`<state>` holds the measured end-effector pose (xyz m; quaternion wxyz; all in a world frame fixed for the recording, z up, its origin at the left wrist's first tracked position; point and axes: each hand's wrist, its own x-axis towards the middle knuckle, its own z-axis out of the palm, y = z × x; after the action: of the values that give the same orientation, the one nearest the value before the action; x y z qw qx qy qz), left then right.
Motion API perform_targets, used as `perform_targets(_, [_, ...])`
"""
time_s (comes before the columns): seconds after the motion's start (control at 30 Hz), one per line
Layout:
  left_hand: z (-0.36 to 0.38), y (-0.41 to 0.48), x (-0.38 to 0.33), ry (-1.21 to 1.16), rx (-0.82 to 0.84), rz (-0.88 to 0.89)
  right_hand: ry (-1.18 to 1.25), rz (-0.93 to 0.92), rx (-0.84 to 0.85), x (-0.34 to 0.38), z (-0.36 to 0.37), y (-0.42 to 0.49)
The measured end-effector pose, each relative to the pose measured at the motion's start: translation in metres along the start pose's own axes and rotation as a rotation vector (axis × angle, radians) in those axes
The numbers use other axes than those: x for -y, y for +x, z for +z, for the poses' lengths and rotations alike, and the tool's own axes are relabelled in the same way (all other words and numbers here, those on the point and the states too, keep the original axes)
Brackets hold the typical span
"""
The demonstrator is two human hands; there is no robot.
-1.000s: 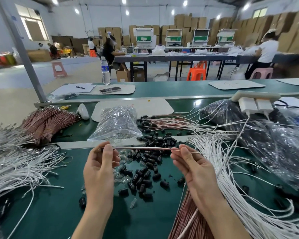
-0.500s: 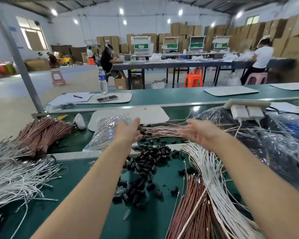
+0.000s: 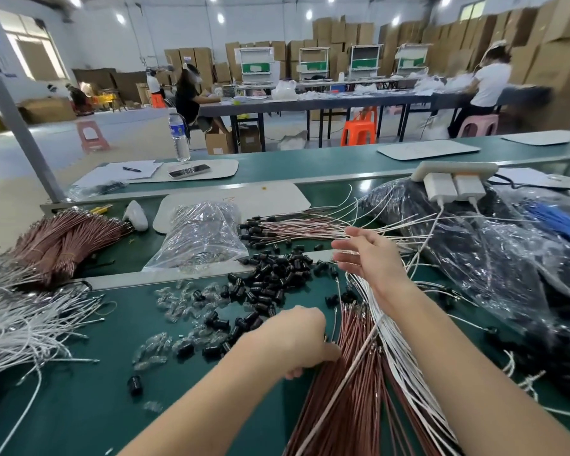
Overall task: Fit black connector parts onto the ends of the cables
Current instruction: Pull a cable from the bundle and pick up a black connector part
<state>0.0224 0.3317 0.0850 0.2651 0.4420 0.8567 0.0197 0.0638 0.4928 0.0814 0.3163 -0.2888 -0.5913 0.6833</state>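
Left hand curled against brown cables at its 3 o'clock; hold unconfirmed. Right hand spread, empty. Connectors heaped at 12 o'clock of left hand. Cables judged light, limp: pinch just behind the end. Connectors small, likely to roll.

The connectors are black plastic w/ a slight gloss, brown cables have a smooth shiny sheath, white cables a matt one w/ bare metal tips. The bench top is matt green (rubbery-looking, faint sheen under the lamps). The bag is clear crinkled film, v. glossy; chargers smooth white plastic; cartons plain matt cardboard.
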Motion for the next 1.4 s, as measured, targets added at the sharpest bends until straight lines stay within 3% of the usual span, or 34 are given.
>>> perform_targets(0.2, [0.007,-0.008,-0.011,0.271,-0.066,-0.021,-0.020,0.004,0.008,-0.002,-0.001,-0.016])
perform_targets(0.43, [0.013,-0.009,-0.009,0.060,-0.084,-0.050,-0.137,-0.052,0.033,-0.009,0.003,-0.034])
perform_targets(0.5, [0.006,-0.011,0.003,-0.117,-0.125,-0.024,-0.239,-0.111,0.029,-0.011,0.001,-0.039])
perform_targets(0.6, [-0.019,-0.017,0.031,-0.624,-0.318,0.077,-0.466,-0.218,0.081,-0.018,-0.005,-0.049])
perform_targets(0.77, [-0.043,-0.032,0.084,-1.488,-0.851,0.167,-0.986,-0.273,0.502,-0.030,-0.015,-0.063])
perform_targets(0.83, [-0.034,-0.036,0.103,-1.774,-0.900,0.197,-1.184,-0.271,0.608,-0.035,-0.012,-0.066])
perform_targets(0.97, [0.003,-0.034,0.122,-2.136,-0.844,0.170,-1.299,-0.338,0.568,-0.041,-0.006,-0.072])
perform_targets(1.07, [0.025,-0.027,0.126,-2.285,-0.844,0.192,-1.071,-0.344,0.406,-0.044,-0.002,-0.072])
perform_targets(1.13, [0.029,-0.023,0.127,-2.344,-0.864,0.212,-0.537,-0.165,0.242,-0.044,0.006,-0.072])
perform_targets(1.2, [0.031,-0.019,0.127,-2.339,-0.883,0.212,0.120,0.054,0.193,-0.042,0.017,-0.071])
perform_targets(1.27, [0.034,-0.018,0.124,-2.309,-0.880,0.198,0.508,0.172,0.184,-0.040,0.027,-0.072])
perform_targets(1.4, [0.040,-0.018,0.120,-2.284,-0.887,0.177,0.699,0.243,0.171,-0.046,0.044,-0.078])
